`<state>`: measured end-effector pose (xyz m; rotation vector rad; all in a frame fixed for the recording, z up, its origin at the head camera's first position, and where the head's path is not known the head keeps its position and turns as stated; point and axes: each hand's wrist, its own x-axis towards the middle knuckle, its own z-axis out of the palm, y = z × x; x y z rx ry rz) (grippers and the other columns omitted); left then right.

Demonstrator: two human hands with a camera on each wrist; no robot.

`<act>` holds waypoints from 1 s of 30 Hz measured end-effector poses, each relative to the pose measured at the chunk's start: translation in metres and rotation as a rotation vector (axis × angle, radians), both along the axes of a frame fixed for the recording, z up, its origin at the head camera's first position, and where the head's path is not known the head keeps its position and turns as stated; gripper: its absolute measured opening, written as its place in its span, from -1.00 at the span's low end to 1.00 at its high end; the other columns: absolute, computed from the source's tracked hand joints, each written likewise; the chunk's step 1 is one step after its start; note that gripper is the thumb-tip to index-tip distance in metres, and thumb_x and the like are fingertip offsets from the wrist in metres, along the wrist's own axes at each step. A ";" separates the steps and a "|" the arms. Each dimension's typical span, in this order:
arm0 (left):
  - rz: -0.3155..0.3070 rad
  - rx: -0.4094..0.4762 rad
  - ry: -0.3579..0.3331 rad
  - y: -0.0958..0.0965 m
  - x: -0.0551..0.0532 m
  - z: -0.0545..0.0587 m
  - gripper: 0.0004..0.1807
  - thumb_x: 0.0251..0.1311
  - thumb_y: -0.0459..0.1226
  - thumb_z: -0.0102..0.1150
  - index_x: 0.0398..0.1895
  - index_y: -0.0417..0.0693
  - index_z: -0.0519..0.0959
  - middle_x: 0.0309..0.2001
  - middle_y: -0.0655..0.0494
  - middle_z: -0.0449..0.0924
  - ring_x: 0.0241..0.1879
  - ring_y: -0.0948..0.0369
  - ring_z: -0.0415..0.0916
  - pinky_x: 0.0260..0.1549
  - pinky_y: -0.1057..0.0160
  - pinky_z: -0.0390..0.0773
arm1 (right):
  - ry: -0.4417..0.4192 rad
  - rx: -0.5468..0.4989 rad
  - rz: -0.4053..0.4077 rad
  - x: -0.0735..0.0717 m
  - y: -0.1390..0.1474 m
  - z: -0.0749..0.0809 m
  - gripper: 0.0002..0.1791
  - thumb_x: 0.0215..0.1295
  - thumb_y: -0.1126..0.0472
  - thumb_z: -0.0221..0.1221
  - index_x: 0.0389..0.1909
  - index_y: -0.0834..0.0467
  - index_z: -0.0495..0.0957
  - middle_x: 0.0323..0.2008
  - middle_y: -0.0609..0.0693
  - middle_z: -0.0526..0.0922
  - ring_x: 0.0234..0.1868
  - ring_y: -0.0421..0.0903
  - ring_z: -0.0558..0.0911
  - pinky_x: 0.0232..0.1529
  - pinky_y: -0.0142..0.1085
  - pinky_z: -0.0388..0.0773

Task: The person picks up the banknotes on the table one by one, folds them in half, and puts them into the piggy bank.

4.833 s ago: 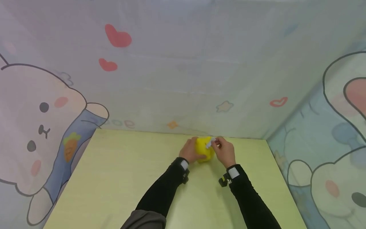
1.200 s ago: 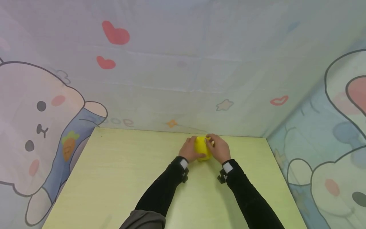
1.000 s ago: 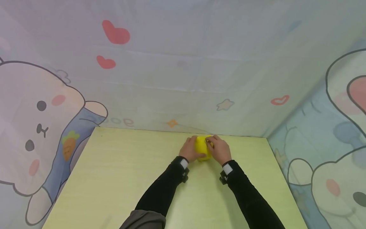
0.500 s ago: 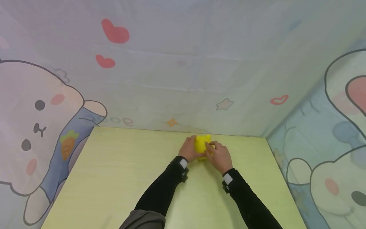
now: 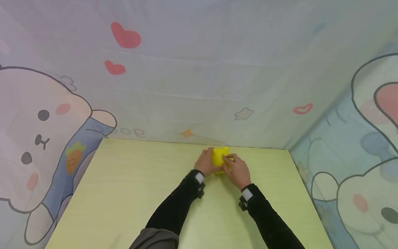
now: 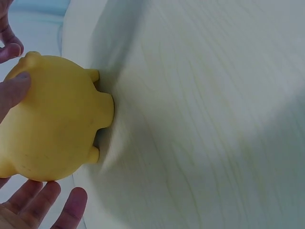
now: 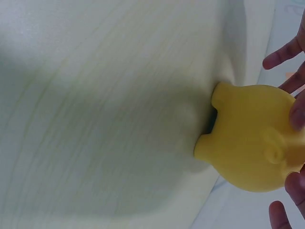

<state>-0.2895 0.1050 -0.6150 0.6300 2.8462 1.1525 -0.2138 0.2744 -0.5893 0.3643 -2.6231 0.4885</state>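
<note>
A yellow piggy bank (image 5: 219, 157) stands on its short legs near the back edge of the table. My left hand (image 5: 205, 162) grips it from the left, its thumb across the near side. In the left wrist view, the round body of the piggy bank (image 6: 52, 119) sits between thumb and fingers. My right hand (image 5: 240, 171) is at the bank's right side, fingers loosely bent with nothing visible between them. Whether its fingertips touch the bank is hard to tell. The right wrist view shows the legs and side of the piggy bank (image 7: 252, 133) and fingers of both hands.
The pale wooden table (image 5: 149, 180) reaches from the front of the view to a back wall cloth (image 5: 199, 86) with printed hearts and stars. Printed cartoon animals cover the cloth on both sides. The bank stands close to the back cloth.
A white slip pinched in my right hand earlier is out of sight now. My right hand left the bank's top and came lower along its right side. My left hand has kept its hold.
</note>
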 end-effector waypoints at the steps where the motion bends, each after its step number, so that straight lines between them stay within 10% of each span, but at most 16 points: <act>1: 0.002 -0.004 -0.001 -0.001 -0.001 0.000 0.13 0.01 0.20 0.62 0.57 -0.10 0.31 0.29 -0.22 0.53 0.13 -0.04 0.60 0.11 -0.01 0.65 | -0.002 -0.008 0.000 -0.001 0.000 0.001 -0.59 0.42 0.17 0.39 0.23 0.20 0.72 0.04 0.20 0.65 -0.17 0.16 0.67 -0.07 0.07 0.68; 9: 0.020 0.012 -0.025 -0.019 0.004 0.015 0.16 0.09 0.06 0.64 0.67 -0.06 0.20 0.46 -0.27 0.42 0.36 -0.14 0.51 0.26 -0.11 0.58 | 0.053 -0.069 -0.003 -0.010 0.001 0.011 -0.66 0.40 0.17 0.39 0.10 0.26 0.76 0.00 0.20 0.69 -0.22 0.13 0.70 -0.14 0.04 0.66; 16: -0.041 -0.017 0.095 -0.044 0.020 0.033 -0.06 0.25 0.04 0.53 0.61 -0.07 0.33 0.49 -0.14 0.43 0.44 -0.06 0.44 0.36 -0.04 0.49 | 0.086 -0.132 0.012 0.000 0.002 0.019 -0.63 0.39 0.15 0.41 0.12 0.24 0.75 0.02 0.23 0.68 -0.30 0.10 0.68 -0.24 -0.01 0.65; 30: -0.003 -0.128 0.285 -0.095 0.099 0.026 -0.38 0.39 0.00 0.41 0.41 -0.07 0.57 0.32 -0.13 0.61 0.25 -0.10 0.61 0.18 -0.11 0.62 | -0.044 -0.047 0.020 0.056 -0.016 0.006 -0.58 0.34 0.14 0.48 0.15 0.23 0.73 -0.07 0.17 0.71 -0.21 0.11 0.71 -0.16 0.01 0.69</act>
